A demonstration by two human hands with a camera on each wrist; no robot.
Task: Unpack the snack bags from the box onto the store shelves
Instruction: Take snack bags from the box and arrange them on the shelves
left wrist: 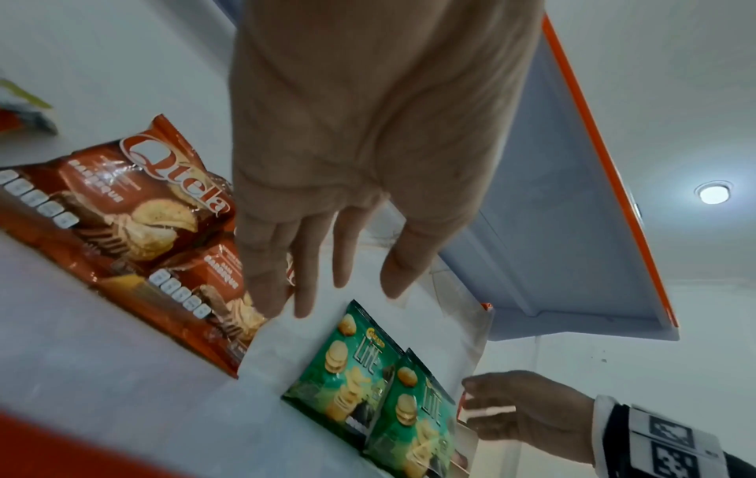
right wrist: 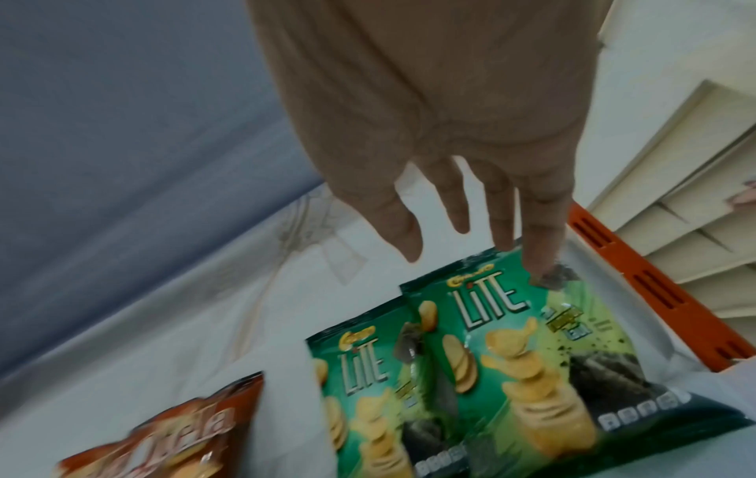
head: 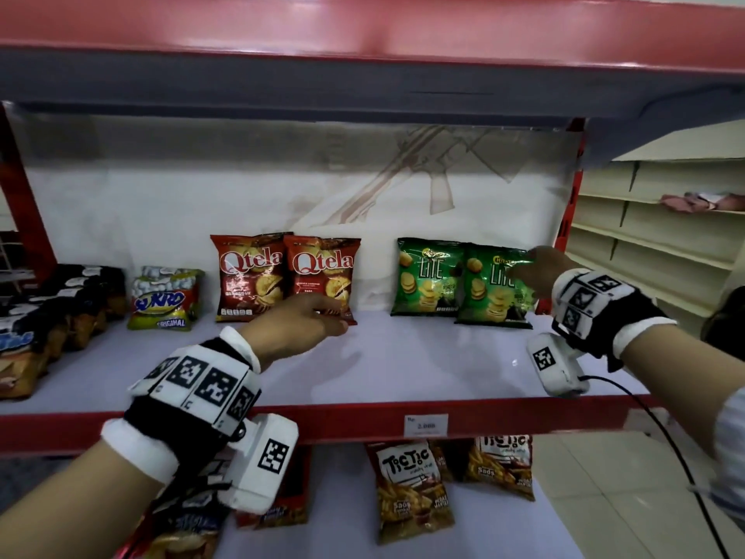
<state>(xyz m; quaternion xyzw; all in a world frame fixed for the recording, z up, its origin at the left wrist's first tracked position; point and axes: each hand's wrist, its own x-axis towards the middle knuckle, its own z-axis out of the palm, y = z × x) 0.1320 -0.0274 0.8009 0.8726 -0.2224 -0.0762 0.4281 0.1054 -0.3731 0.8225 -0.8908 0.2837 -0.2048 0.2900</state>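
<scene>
I am facing a store shelf (head: 403, 369) with a red front edge, both of my hands reaching in over its pale deck. Four snack bags stand upright near the back, in two overlapping pairs: two red Qtela bags (head: 282, 276) left of centre and two green Lite bags (head: 463, 282) to the right, with a bare gap between the pairs.

My left hand (head: 298, 320) is open, fingers straight and slightly spread, holding nothing. Its fingertips are just in front of the lower edge of the right-hand Qtela bag (head: 322, 276); I cannot tell whether they touch it. My right hand (head: 532, 272) is also open, fingers extended. Two fingertips rest at the top right corner of the right-hand Lite bag (head: 498, 286), as if steadying it, with no grip around it.

The bags stand with their long axis vertical, directly ahead of each hand, so each hand is nearest its own pair. I judge these bags placed, and that any next move would be a small nudge to square them.

The head view shows the whole row, with other snacks at the far left and Tic Tic bags (head: 411, 490) on the shelf below. Only the right wrist view shows my fingertips (right wrist: 540, 258) meeting the green bag's top edge. The left wrist view shows my palm (left wrist: 368, 129) empty, and my other hand (left wrist: 527, 407) beside the green pair. No box is in sight
</scene>
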